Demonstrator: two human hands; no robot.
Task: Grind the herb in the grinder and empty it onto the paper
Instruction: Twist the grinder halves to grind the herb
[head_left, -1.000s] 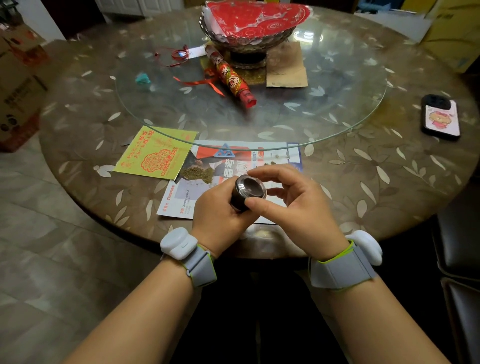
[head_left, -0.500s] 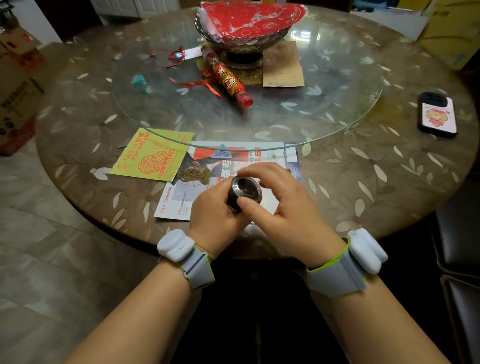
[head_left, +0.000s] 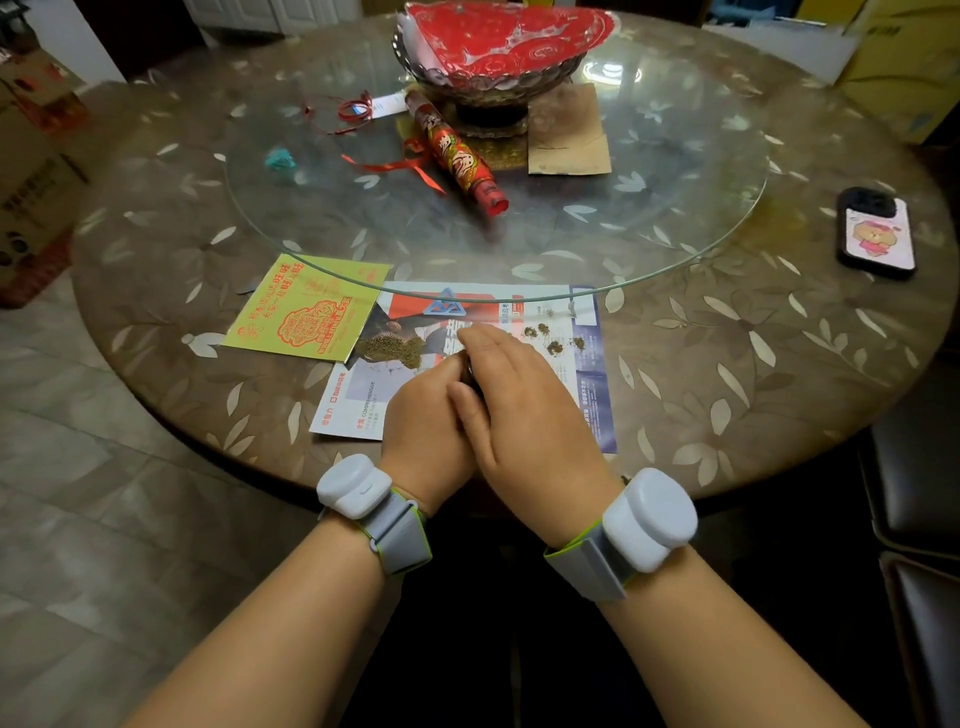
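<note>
On a leaf-patterned round table (head_left: 727, 364) with a glass turntable (head_left: 649, 218), above tiled floor (head_left: 78, 467), left hand (head_left: 423, 426) and right hand (head_left: 524, 410) clasp the mostly hidden grinder (head_left: 469, 370) over the printed paper (head_left: 587, 384) bearing ground herb (head_left: 389, 349).

The desk (head_left: 753, 364) looks like polished stone with pale leaf inlay, topped by a clear, glossy glass turntable (head_left: 649, 218). The printed paper (head_left: 592, 374) is smooth and slightly shiny, with coarse, dry herb (head_left: 389, 351) piled on it. The wristbands (head_left: 400, 535) are matt grey cloth carrying smooth white plastic pods.
</note>
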